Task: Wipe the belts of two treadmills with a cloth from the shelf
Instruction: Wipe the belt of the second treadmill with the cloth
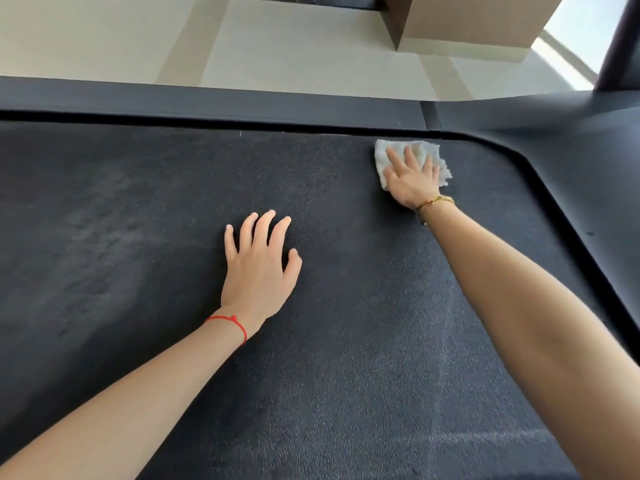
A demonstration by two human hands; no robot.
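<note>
While the right hand (412, 181) presses the cloth (412, 161) flat with straight, spread fingers, the step in hand looks like the wiping of one belt (173, 237), at its far edge near the corner where the side rail (207, 102) meets the front housing (571, 161). The cloth is a white, crumpled wad, lying on the belt just short of the dark gap along that rail; part of it shows beyond the fingertips and to both sides of the hand. It has no clear long axis, being roughly as wide as deep, though its ragged edge trails toward the housing. The left hand (259, 265) rests open on the belt near its middle, fingers spread and pointing at the far rail, holding nothing; it seems to brace the body. Both hands are well apart. The belt itself runs left to right across the view, its long axis along the rail. Pale, dusty smears show on its left part, so I judge much is unwiped. The next move probably calls for a sweep of the cloth along the belt's length, with steady downward pressure so the wad does not roll up. A second treadmill is not plainly in view.
</note>
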